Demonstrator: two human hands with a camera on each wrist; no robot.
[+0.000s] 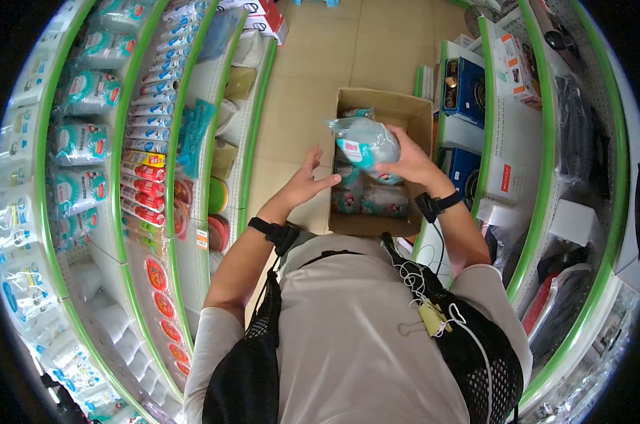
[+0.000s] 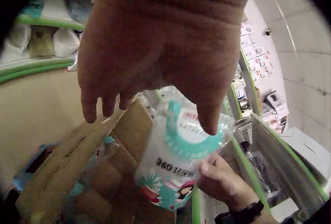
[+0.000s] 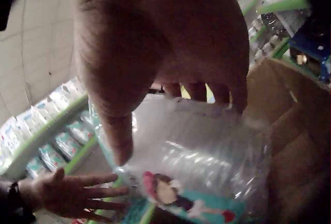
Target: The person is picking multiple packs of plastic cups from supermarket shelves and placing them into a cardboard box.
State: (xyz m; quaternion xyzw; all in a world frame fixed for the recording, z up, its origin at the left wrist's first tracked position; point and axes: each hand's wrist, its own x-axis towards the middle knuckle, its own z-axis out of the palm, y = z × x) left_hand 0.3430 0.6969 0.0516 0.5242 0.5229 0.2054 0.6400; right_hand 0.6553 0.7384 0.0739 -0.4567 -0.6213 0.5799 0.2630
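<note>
My right hand (image 1: 413,161) grips a clear pack of disposable cups (image 1: 366,145) with teal print, holding it above the open cardboard box (image 1: 420,113). In the right wrist view, the thumb and fingers spread over the pack's ridged, see-through side (image 3: 191,146). My left hand (image 1: 307,181) is at the box's left edge, fingers extended and holding nothing. From the left wrist, the pack's printed label (image 2: 194,133) shows just beyond the left thumb. More similar packs (image 1: 385,201) lie inside the box.
Shelves with green edges run along both sides. The left ones carry similar teal packs (image 1: 79,145), rolled goods (image 1: 150,120) and red round-labelled items (image 1: 163,305). To the right are blue boxed stoves (image 1: 465,92) and a white box (image 1: 573,222). Tiled floor (image 1: 306,71) extends ahead.
</note>
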